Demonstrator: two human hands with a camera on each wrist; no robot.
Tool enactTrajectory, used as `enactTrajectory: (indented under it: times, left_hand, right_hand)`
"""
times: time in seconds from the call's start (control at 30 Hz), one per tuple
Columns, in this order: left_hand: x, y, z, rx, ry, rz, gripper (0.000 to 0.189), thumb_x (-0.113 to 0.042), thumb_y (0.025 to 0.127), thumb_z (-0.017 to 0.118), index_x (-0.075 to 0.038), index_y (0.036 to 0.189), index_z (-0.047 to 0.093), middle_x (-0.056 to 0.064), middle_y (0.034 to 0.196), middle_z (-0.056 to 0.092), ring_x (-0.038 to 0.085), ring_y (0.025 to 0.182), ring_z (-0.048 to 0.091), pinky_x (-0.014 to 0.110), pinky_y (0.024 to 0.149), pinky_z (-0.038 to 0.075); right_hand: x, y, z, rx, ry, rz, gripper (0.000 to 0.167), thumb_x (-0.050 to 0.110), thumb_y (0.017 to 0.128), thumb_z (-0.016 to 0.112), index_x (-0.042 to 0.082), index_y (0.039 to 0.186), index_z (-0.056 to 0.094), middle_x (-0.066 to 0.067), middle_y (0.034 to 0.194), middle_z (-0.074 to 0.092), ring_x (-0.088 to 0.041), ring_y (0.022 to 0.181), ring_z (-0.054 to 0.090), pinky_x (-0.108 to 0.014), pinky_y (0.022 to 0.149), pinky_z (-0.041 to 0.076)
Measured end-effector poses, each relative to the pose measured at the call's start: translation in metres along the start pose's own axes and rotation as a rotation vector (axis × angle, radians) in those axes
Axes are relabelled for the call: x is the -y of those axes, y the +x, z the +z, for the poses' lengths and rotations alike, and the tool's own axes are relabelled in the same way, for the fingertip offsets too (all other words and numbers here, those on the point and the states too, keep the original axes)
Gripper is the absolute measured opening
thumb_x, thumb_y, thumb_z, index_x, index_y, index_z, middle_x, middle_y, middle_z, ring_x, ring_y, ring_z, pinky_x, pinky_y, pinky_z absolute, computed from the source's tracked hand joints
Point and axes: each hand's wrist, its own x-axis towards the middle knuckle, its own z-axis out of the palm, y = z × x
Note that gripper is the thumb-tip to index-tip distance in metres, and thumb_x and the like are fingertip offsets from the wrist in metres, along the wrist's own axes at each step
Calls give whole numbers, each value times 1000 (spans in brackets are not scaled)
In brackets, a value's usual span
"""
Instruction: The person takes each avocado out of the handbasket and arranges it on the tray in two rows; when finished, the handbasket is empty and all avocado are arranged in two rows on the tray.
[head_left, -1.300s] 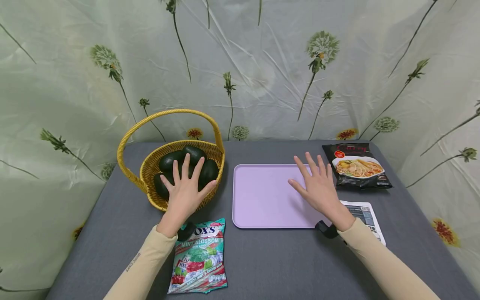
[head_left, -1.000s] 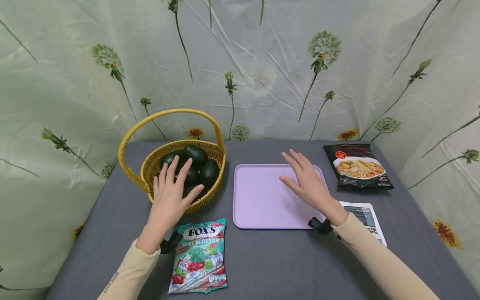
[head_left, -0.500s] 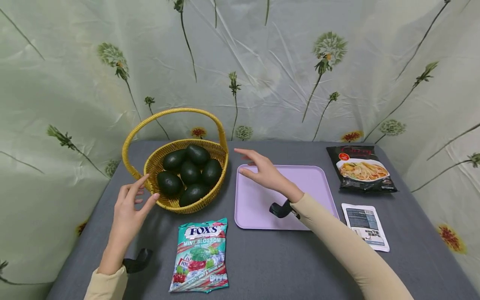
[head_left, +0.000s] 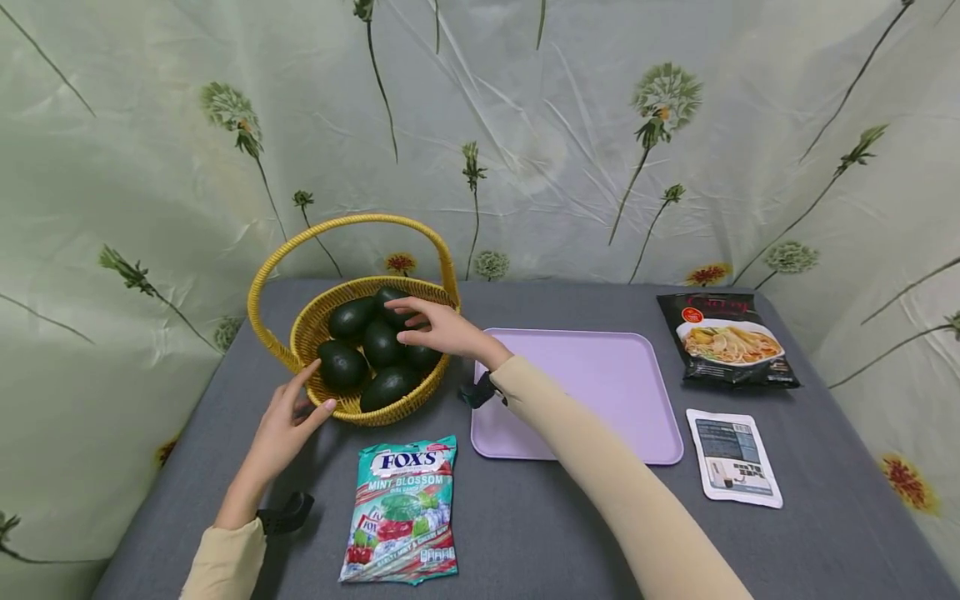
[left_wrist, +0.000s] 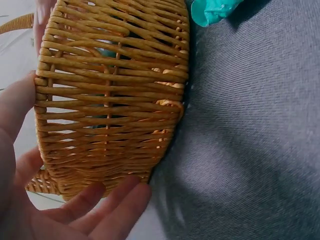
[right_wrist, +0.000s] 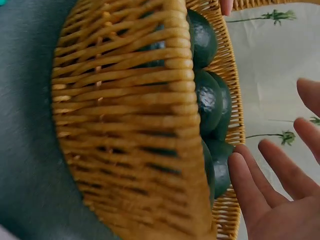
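Note:
A yellow wicker basket (head_left: pixel 408 408) with a tall handle holds several dark green avocados (head_left: pixel 342 367). My left hand (head_left: pixel 281 429) is at its front-left rim, thumb and index finger spread along the edge. In the left wrist view, the thumb (left_wrist: pixel 15 102) touches the rim, and other fingers extend along the outer wall. Over the basket's right side reaches my right hand (head_left: pixel 442 329), fingers stretched above the avocados and partly covering those at the right. The right wrist view shows these fingers (right_wrist: pixel 245 187) apart, near an avocado (right_wrist: pixel 220 165), with nothing held.
A lilac tray (head_left: pixel 585 392) lies right of the basket, beneath the right forearm. A candy bag (head_left: pixel 401 512) is in front of the basket. Farther right lie a black noodle packet (head_left: pixel 731 342) and a white pouch (head_left: pixel 735 458) on the grey tablecloth.
My right hand has swept left from above the tray to over the avocados. My left hand first drew back from above the basket, then came in to its left rim.

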Motion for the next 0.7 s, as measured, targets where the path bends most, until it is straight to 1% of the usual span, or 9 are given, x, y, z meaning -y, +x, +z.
enactTrajectory:
  times: [0.1, 0.2, 0.3, 0.47, 0.57, 0.63, 0.7]
  left_hand:
    - [4, 2, 1, 12, -22, 18, 69, -28, 98, 57, -18, 154, 20, 29, 148, 21, 51, 130, 29, 64, 96, 32]
    - [7, 3, 3, 23, -57, 27, 68, -26, 98, 57, -16, 154, 19, 25, 153, 16, 46, 137, 17, 62, 101, 27]
    - [8, 4, 4, 34, -81, 19, 69, -24, 98, 56, -16, 155, 18, 23, 155, 14, 45, 139, 14, 63, 102, 25]
    - [9, 4, 5, 52, -104, -8, 70, -25, 99, 55, -19, 155, 15, 21, 156, 11, 44, 139, 13, 63, 102, 24]
    - [7, 4, 5, 53, -94, -15, 72, -25, 99, 56, -18, 155, 13, 22, 156, 10, 46, 139, 14, 62, 102, 25]
    - [5, 4, 5, 51, -84, -17, 73, -25, 98, 57, -16, 155, 11, 24, 155, 10, 48, 137, 18, 63, 101, 27]
    - [2, 3, 6, 53, -77, -25, 76, -26, 98, 57, -15, 156, 9, 25, 155, 10, 51, 132, 27, 64, 99, 29]
  right_hand:
    - [3, 10, 4, 30, -21, 36, 52, 14, 97, 57, 7, 145, 40, -17, 144, 41, -31, 125, 47, -24, 97, 40]
    - [5, 19, 7, 58, -50, 91, 51, 15, 97, 58, 10, 145, 41, -16, 143, 42, -30, 124, 48, -25, 97, 40]
    - [7, 26, 10, 84, -89, 135, 51, 17, 96, 59, 13, 144, 43, -14, 143, 43, -28, 124, 48, -26, 97, 40]
    - [9, 36, 14, 110, -180, 181, 50, 18, 95, 60, 16, 143, 46, -12, 142, 45, -25, 124, 48, -29, 98, 39]
    - [11, 41, 15, 120, -211, 214, 49, 18, 94, 62, 18, 142, 48, -10, 141, 45, -22, 126, 45, -31, 100, 37]
    - [11, 44, 17, 131, -220, 237, 49, 18, 94, 62, 19, 141, 49, -9, 142, 45, -21, 129, 42, -31, 101, 37]
    - [11, 48, 19, 145, -227, 259, 49, 17, 93, 63, 18, 141, 50, -8, 143, 44, -20, 130, 41, -30, 100, 37]
